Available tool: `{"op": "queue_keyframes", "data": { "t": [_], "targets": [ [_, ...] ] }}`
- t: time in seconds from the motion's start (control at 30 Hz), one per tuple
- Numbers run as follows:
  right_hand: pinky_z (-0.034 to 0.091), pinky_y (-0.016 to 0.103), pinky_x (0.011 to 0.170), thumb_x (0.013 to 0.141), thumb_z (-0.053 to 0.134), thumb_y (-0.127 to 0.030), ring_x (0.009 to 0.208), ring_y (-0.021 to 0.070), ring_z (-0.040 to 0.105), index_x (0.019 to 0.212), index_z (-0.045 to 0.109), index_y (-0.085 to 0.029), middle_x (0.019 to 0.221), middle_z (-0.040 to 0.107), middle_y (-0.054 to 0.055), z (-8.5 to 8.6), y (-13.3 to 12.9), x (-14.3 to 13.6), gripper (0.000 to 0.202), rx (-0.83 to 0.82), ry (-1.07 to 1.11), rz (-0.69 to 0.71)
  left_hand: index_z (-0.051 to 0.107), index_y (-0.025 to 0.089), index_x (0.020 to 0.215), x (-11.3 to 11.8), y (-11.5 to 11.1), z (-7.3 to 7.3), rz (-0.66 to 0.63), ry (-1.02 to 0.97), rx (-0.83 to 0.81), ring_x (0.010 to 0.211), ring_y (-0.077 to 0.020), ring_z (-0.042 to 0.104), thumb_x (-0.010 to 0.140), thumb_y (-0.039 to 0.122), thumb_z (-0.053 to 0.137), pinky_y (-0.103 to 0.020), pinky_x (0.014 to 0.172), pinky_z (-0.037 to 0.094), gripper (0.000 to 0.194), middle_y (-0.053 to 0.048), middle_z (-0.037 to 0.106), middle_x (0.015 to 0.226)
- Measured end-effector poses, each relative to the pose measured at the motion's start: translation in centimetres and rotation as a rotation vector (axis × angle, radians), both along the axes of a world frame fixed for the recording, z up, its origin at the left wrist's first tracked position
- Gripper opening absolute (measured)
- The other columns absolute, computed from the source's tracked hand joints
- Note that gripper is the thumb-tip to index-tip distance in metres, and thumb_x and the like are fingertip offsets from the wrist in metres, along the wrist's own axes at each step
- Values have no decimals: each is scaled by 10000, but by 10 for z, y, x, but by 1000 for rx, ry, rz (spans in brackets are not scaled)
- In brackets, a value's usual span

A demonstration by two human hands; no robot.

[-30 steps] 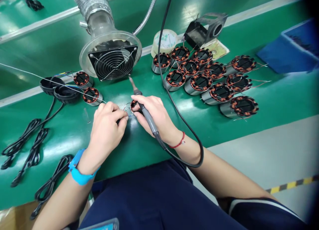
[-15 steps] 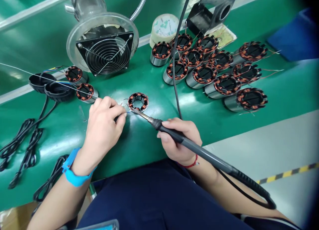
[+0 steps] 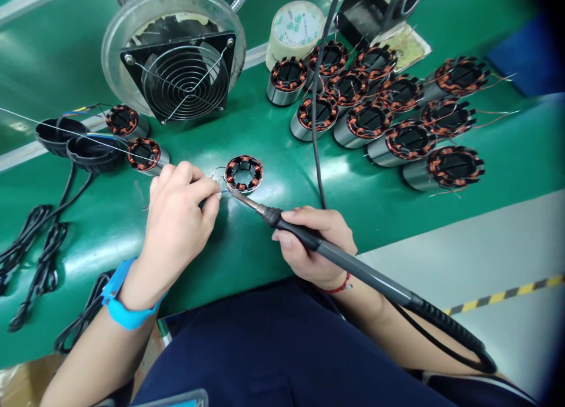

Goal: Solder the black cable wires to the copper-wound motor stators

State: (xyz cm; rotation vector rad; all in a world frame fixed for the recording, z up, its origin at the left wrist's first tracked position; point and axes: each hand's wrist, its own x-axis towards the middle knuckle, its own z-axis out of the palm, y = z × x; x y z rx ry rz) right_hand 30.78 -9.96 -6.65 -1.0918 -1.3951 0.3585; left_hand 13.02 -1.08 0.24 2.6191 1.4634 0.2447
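A ring-shaped stator (image 3: 244,174) with copper windings lies on the green table in front of me. My right hand (image 3: 315,242) grips a dark soldering iron (image 3: 362,272), its metal tip at the ring's lower left edge. Just left of the ring, my left hand (image 3: 183,210) pinches a blue wire (image 3: 224,191) between thumb and fingers. A long thin silvery wire (image 3: 66,132) runs from the far left to this hand. Fine wire loops show between the left fingertips and the ring. What else the left fingers hold is hidden.
Behind stands a round duct with a black fan (image 3: 189,89). Several wound stators (image 3: 368,122) fill the right, near a tape roll (image 3: 295,30). Two stators, black caps (image 3: 95,154) and coiled cables (image 3: 48,260) are at left. A black cord (image 3: 315,113) hangs between.
The camera view has shifted slightly, moving the objects on the table within the picture. Both hands keep their holds, and the iron's tip stays at the ring's lower left edge.
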Motion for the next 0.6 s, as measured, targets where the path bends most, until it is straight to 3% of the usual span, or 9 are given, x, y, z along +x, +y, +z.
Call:
{"op": "queue_keyframes", "data": {
  "t": [0.6],
  "targets": [
    [512,266,462,886,603,-234,494,145,615,1088,584,-259,651,663,-14,7,1,3,205,-23,-37,35,702,237,782,2,-1,1,7,16,1,887,-250,511,917,239,524,-414,779,411,223,-63,599,888]
  ]
}}
